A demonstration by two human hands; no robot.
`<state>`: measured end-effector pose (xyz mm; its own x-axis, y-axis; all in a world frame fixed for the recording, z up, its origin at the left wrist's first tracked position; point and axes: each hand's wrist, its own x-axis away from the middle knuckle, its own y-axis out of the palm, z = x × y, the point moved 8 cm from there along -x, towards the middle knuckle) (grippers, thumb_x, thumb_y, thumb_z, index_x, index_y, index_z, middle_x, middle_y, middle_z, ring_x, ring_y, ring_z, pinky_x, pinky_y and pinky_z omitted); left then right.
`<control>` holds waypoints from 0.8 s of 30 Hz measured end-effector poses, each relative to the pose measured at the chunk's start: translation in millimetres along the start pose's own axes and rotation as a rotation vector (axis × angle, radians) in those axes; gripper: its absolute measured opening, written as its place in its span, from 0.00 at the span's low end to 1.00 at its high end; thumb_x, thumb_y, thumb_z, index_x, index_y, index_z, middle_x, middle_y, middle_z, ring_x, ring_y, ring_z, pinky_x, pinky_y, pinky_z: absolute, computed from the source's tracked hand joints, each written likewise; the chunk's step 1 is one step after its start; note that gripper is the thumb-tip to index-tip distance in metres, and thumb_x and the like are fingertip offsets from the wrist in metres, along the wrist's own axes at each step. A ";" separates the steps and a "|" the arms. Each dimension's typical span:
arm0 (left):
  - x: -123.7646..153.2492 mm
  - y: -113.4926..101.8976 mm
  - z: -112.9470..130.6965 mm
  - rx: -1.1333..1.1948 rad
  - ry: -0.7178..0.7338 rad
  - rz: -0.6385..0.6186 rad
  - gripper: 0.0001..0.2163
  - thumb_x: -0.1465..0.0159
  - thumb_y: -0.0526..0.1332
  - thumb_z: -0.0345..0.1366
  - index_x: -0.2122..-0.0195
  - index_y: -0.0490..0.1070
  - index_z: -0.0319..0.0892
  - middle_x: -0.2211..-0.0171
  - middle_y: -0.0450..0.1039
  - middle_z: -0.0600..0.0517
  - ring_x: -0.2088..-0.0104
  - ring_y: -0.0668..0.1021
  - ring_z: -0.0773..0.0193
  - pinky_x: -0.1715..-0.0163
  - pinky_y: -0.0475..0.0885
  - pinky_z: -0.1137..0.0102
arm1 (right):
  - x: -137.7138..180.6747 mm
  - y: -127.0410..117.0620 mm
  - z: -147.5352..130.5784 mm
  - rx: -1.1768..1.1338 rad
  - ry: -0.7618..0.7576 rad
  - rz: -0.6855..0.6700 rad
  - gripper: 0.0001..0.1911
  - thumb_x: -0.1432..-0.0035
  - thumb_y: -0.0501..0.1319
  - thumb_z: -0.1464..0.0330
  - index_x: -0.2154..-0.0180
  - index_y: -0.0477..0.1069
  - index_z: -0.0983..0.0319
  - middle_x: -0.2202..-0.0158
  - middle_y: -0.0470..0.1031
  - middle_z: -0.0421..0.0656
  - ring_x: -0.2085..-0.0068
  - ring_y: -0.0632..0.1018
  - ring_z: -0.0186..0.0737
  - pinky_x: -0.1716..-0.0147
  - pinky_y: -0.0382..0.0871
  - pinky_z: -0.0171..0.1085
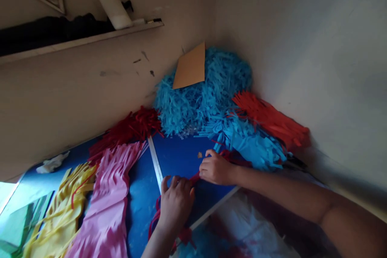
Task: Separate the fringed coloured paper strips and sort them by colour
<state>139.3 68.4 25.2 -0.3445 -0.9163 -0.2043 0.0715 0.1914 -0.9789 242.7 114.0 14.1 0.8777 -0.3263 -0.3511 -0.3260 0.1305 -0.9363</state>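
A dark red tissue-paper strip (pixel 195 178) runs between my two hands, low over the blue tabletop (pixel 178 151). One end of it is in my left hand (pixel 177 201), whose fingers curl over it. My right hand (pixel 216 168) is closed on the strip a little farther back and to the right. More red paper trails out on both sides, below my left wrist and behind my right hand. The fingertips and the exact grip are partly hidden. Just beyond my right hand lies a bundle of blue fringed paper (pixel 250 141).
A big blue fringed paper mass (pixel 196 105) fills the corner, with a brown card (pixel 190 68) on top. Fringed paper in orange-red (pixel 275 121), dark red (pixel 127 131), pink (pixel 110 197), yellow (pixel 65 209) and green (pixel 18 223) lies around. A glue bottle (pixel 113 6) stands on the wall shelf (pixel 90 39).
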 end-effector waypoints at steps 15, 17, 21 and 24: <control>59.8 16.2 -29.9 0.136 -0.062 0.039 0.09 0.32 0.56 0.33 0.60 0.76 0.52 0.64 0.79 0.56 0.61 0.77 0.59 0.52 0.59 0.58 | 25.1 5.7 26.1 -0.198 0.201 0.044 0.07 0.35 0.64 0.67 0.68 0.78 0.57 0.65 0.78 0.39 0.60 0.70 0.39 0.59 0.51 0.43; 62.2 21.2 -41.5 0.215 -0.147 0.047 0.09 0.31 0.56 0.37 0.62 0.77 0.51 0.64 0.79 0.55 0.62 0.76 0.59 0.55 0.60 0.60 | 23.7 10.9 36.4 -0.318 0.288 -0.019 0.04 0.40 0.68 0.66 0.68 0.79 0.57 0.65 0.77 0.38 0.60 0.71 0.39 0.60 0.51 0.42; 56.7 29.2 -49.8 0.277 -0.305 -0.066 0.13 0.31 0.54 0.41 0.66 0.77 0.48 0.66 0.78 0.52 0.62 0.75 0.57 0.57 0.60 0.60 | 13.7 18.0 42.5 -0.397 0.423 -0.123 0.05 0.43 0.69 0.69 0.72 0.77 0.60 0.66 0.76 0.39 0.60 0.72 0.39 0.62 0.53 0.40; 48.1 26.7 -47.0 0.247 -0.361 -0.161 0.14 0.31 0.54 0.40 0.69 0.77 0.47 0.67 0.77 0.51 0.61 0.74 0.56 0.57 0.60 0.58 | 7.9 20.6 44.0 -0.377 0.498 -0.195 0.07 0.45 0.67 0.69 0.75 0.75 0.61 0.67 0.76 0.40 0.60 0.72 0.40 0.63 0.53 0.40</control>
<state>80.6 46.0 -10.8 -0.0245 -0.9997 0.0063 0.2799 -0.0129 -0.9599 258.4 155.3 -7.6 0.6947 -0.7175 -0.0514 -0.3577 -0.2826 -0.8900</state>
